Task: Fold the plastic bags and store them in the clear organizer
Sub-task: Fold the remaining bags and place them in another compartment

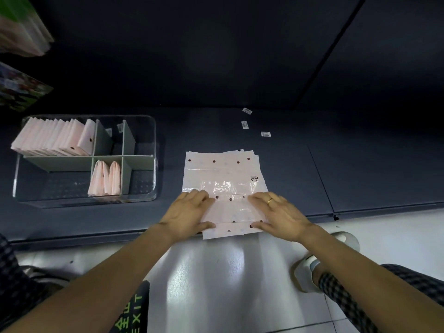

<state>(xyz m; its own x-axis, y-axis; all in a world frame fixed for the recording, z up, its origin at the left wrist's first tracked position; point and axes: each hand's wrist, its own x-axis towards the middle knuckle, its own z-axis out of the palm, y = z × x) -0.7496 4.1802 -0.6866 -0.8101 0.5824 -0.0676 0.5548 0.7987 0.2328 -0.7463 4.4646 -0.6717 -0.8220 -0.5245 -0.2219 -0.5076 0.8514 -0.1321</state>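
We see both hands pressed flat on a stack of pale pink plastic bags (224, 179) with dark dots, which lies on a dark shelf surface (312, 169) at its near edge. The left hand (189, 213) lies palm down on the stack's near left part, fingers spread and extended, gripping nothing; its thumb rests along the nearest folded strip. The right hand (280, 213) mirrors it on the near right part, also open and flat, with a gold ring (270, 200) on one finger. Between the two hands the top bag shows a fold line, and a narrow strip of it sticks out past the shelf edge toward us. Beyond the fingertips the bag looks glossy and wrinkled, and further bags fan out at the far end of the stack.

Well to the left of the left hand stands the clear organizer (153, 164), on the same surface, split by grey-green dividers (127, 162). Its far left compartment holds a row of folded bags (51, 138) standing on edge; the near middle compartment holds a few more folded bags (105, 177), also upright. The other compartments we can make out look unfilled.

Beyond the right hand, well apart from the stack, three small white labels (245, 124) lie on the shelf. Below the forearms is a glossy pale tiled floor (216, 272), with a white shoe (305, 272) under the right forearm.
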